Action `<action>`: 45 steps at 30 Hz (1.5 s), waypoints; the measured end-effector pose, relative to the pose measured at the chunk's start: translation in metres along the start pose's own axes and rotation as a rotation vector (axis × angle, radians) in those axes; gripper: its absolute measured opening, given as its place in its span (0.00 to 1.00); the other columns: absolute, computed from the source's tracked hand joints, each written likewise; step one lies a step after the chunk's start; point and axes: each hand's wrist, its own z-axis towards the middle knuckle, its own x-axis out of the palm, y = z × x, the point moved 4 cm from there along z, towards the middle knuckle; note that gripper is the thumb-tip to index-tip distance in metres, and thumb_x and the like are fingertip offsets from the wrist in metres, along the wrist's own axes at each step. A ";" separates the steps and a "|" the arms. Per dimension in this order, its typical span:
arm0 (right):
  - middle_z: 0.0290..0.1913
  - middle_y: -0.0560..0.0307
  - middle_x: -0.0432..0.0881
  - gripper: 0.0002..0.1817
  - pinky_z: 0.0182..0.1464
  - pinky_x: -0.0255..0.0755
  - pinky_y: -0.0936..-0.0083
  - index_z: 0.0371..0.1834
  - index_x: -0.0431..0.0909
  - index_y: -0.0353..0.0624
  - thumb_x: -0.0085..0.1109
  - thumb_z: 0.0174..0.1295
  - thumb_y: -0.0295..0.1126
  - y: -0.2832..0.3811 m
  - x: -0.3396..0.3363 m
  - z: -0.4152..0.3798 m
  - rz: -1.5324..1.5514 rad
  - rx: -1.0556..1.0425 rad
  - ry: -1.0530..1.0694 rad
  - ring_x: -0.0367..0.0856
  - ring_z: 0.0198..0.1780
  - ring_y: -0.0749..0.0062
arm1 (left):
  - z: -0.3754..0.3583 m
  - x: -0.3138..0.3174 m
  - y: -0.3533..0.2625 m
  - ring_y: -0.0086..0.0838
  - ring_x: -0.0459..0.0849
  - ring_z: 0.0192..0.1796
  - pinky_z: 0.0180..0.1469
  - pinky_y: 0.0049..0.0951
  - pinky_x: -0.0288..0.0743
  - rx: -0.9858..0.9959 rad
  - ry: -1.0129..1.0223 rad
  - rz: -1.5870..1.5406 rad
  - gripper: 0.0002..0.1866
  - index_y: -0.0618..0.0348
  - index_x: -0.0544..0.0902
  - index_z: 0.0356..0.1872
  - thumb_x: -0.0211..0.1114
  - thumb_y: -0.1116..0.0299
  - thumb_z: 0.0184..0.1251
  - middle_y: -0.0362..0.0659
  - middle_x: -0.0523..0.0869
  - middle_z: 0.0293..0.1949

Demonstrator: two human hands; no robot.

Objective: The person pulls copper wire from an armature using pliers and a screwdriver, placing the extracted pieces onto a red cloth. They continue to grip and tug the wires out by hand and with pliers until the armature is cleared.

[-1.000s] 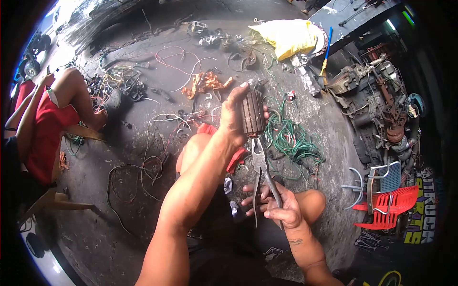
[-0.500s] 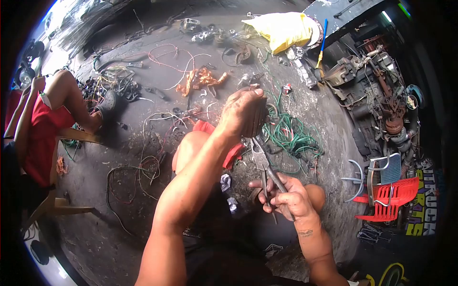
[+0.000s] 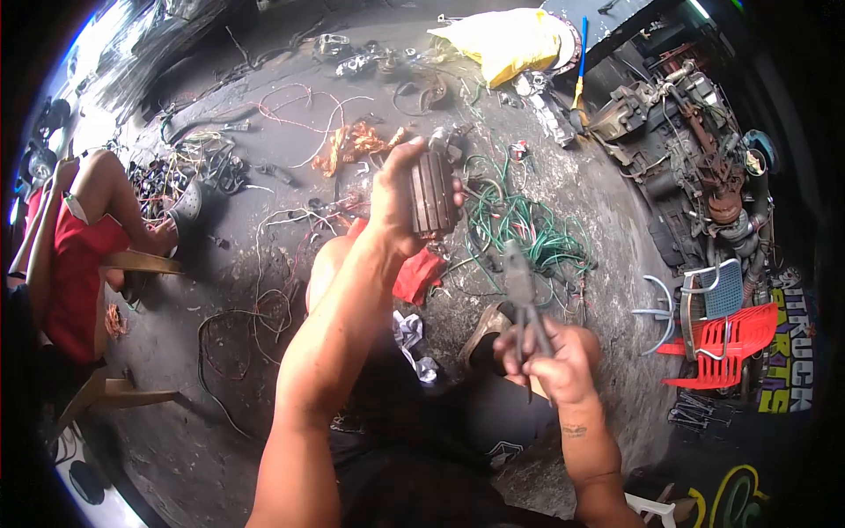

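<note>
In the head view my left hand (image 3: 393, 198) is wrapped round a motor armature (image 3: 433, 194), a dark, slotted cylinder held roughly upright with its grooves facing me. My right hand (image 3: 547, 356) grips the handles of a pair of pliers (image 3: 519, 277), which are smeared by motion and point up and away. A gap separates the pliers from the armature; whether their jaws are apart is too blurred to tell. Beyond the armature, copper-coloured strands (image 3: 356, 143) lie on the floor. Tangled green wire (image 3: 528, 220) spreads behind the pliers.
A person in red (image 3: 75, 255) sits at the left beside a wire heap (image 3: 198, 154). Engine parts (image 3: 695, 167) line the right side, above red chairs (image 3: 726, 343). A yellow sack (image 3: 502, 44) stands at the back. Red cloth (image 3: 418, 277) lies near my knee.
The pliers have come away from the armature's lower end and moved down and right. My left hand has turned the armature so its grooved side shows, shifting slightly left.
</note>
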 end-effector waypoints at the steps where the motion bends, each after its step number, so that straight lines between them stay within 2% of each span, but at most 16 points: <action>1: 0.47 0.44 0.77 0.22 0.35 0.72 0.74 0.48 0.70 0.38 0.45 0.46 0.12 -0.006 0.005 0.000 -0.193 -0.026 0.017 0.77 0.37 0.68 | 0.002 -0.001 0.001 0.38 0.85 0.29 0.30 0.37 0.82 -0.006 0.006 -0.016 0.22 0.57 0.81 0.37 0.59 0.45 0.64 0.49 0.85 0.29; 4: 0.53 0.41 0.76 0.24 0.48 0.75 0.70 0.51 0.74 0.29 0.51 0.45 0.16 -0.012 0.016 0.009 -0.895 -0.287 -0.001 0.80 0.47 0.61 | 0.008 -0.008 0.005 0.39 0.85 0.28 0.30 0.38 0.82 0.058 -0.110 0.021 0.23 0.57 0.81 0.37 0.60 0.45 0.63 0.50 0.85 0.29; 5: 0.52 0.38 0.76 0.23 0.55 0.74 0.65 0.48 0.76 0.27 0.53 0.43 0.18 -0.009 0.021 0.010 -1.112 -0.435 -0.045 0.79 0.50 0.49 | 0.008 -0.007 0.006 0.39 0.85 0.28 0.30 0.38 0.82 0.047 -0.067 0.020 0.22 0.57 0.81 0.37 0.61 0.45 0.62 0.50 0.85 0.29; 9: 0.51 0.36 0.76 0.26 0.57 0.72 0.60 0.51 0.76 0.30 0.55 0.42 0.19 0.000 0.036 0.021 -1.244 -0.677 -0.198 0.77 0.53 0.40 | 0.012 -0.012 0.007 0.41 0.84 0.27 0.30 0.37 0.81 0.156 -0.206 0.021 0.21 0.55 0.78 0.36 0.63 0.45 0.60 0.49 0.83 0.28; 10: 0.51 0.36 0.76 0.26 0.57 0.72 0.60 0.51 0.76 0.30 0.55 0.42 0.19 -0.002 0.036 0.025 -1.233 -0.708 -0.186 0.77 0.53 0.40 | 0.010 -0.008 0.006 0.33 0.82 0.23 0.26 0.32 0.81 0.196 -0.255 0.038 0.22 0.59 0.77 0.41 0.62 0.48 0.63 0.44 0.80 0.25; 12: 0.51 0.42 0.77 0.28 0.54 0.73 0.71 0.53 0.79 0.32 0.51 0.42 0.19 -0.014 0.023 0.033 -1.193 -0.647 -0.229 0.78 0.52 0.54 | 0.019 -0.023 0.008 0.38 0.83 0.25 0.26 0.39 0.78 0.248 -0.333 0.053 0.25 0.53 0.76 0.39 0.64 0.41 0.56 0.46 0.80 0.26; 13: 0.51 0.45 0.78 0.31 0.52 0.73 0.72 0.59 0.76 0.34 0.51 0.45 0.18 -0.026 0.013 0.037 -1.051 -0.420 -0.197 0.78 0.51 0.60 | 0.020 -0.032 0.010 0.37 0.82 0.25 0.23 0.39 0.77 0.191 -0.311 0.047 0.25 0.52 0.75 0.39 0.64 0.41 0.56 0.45 0.80 0.26; 14: 0.54 0.46 0.76 0.35 0.52 0.75 0.69 0.65 0.71 0.38 0.52 0.47 0.18 -0.049 0.005 0.044 -0.399 -0.172 -0.091 0.78 0.51 0.63 | 0.020 -0.035 0.010 0.36 0.82 0.24 0.21 0.39 0.75 0.132 -0.287 0.048 0.25 0.51 0.74 0.40 0.63 0.40 0.56 0.45 0.79 0.25; 18: 0.63 0.42 0.73 0.39 0.59 0.73 0.51 0.70 0.66 0.46 0.56 0.48 0.16 -0.075 0.017 0.045 0.606 -0.096 0.257 0.76 0.59 0.50 | 0.015 -0.026 0.007 0.35 0.82 0.24 0.19 0.38 0.74 0.167 -0.390 0.079 0.23 0.50 0.73 0.38 0.63 0.42 0.57 0.46 0.80 0.26; 20: 0.57 0.42 0.76 0.23 0.52 0.76 0.57 0.52 0.73 0.40 0.54 0.49 0.15 -0.087 0.014 0.045 0.359 -0.049 0.282 0.80 0.50 0.53 | 0.018 -0.029 0.007 0.36 0.82 0.26 0.25 0.36 0.78 0.118 -0.345 0.011 0.19 0.50 0.74 0.38 0.63 0.47 0.60 0.46 0.79 0.26; 23: 0.44 0.54 0.78 0.12 0.38 0.71 0.79 0.39 0.75 0.37 0.52 0.50 0.18 -0.099 0.004 0.045 -0.041 -0.006 0.198 0.75 0.34 0.78 | 0.016 -0.026 0.004 0.36 0.81 0.27 0.28 0.36 0.79 0.141 -0.318 0.047 0.18 0.50 0.75 0.38 0.63 0.48 0.61 0.44 0.78 0.26; 27: 0.37 0.61 0.77 0.12 0.38 0.70 0.83 0.38 0.77 0.37 0.54 0.48 0.19 -0.099 -0.003 0.046 -0.412 -0.132 0.105 0.74 0.35 0.82 | 0.014 -0.031 0.004 0.35 0.80 0.28 0.28 0.37 0.79 0.164 -0.351 0.096 0.17 0.50 0.76 0.39 0.62 0.48 0.62 0.43 0.78 0.28; 31: 0.36 0.62 0.76 0.17 0.44 0.71 0.80 0.41 0.78 0.38 0.57 0.44 0.19 -0.091 -0.001 0.049 -0.261 -0.121 0.033 0.75 0.41 0.79 | 0.013 -0.033 0.002 0.34 0.81 0.27 0.28 0.37 0.77 0.200 -0.381 0.150 0.19 0.50 0.75 0.38 0.61 0.46 0.62 0.42 0.79 0.27; 37: 0.58 0.42 0.75 0.25 0.58 0.72 0.65 0.44 0.77 0.40 0.59 0.37 0.13 -0.092 0.001 0.050 0.293 -0.059 0.258 0.78 0.57 0.56 | 0.013 -0.040 0.000 0.37 0.81 0.34 0.38 0.43 0.76 0.134 -0.373 0.087 0.17 0.49 0.77 0.41 0.59 0.48 0.64 0.41 0.81 0.32; 41: 0.62 0.40 0.72 0.22 0.52 0.74 0.61 0.40 0.75 0.39 0.61 0.38 0.12 -0.066 0.016 0.043 0.315 -0.146 0.307 0.79 0.53 0.55 | 0.010 -0.030 0.002 0.45 0.85 0.45 0.39 0.44 0.77 0.126 -0.295 0.247 0.22 0.52 0.71 0.52 0.53 0.45 0.73 0.51 0.83 0.41; 45: 0.56 0.40 0.74 0.19 0.45 0.74 0.66 0.37 0.75 0.39 0.62 0.39 0.13 -0.071 0.014 0.038 0.373 -0.003 0.363 0.77 0.44 0.63 | 0.007 -0.016 0.000 0.43 0.87 0.40 0.32 0.37 0.81 0.200 -0.179 0.091 0.23 0.54 0.70 0.52 0.60 0.46 0.69 0.53 0.82 0.38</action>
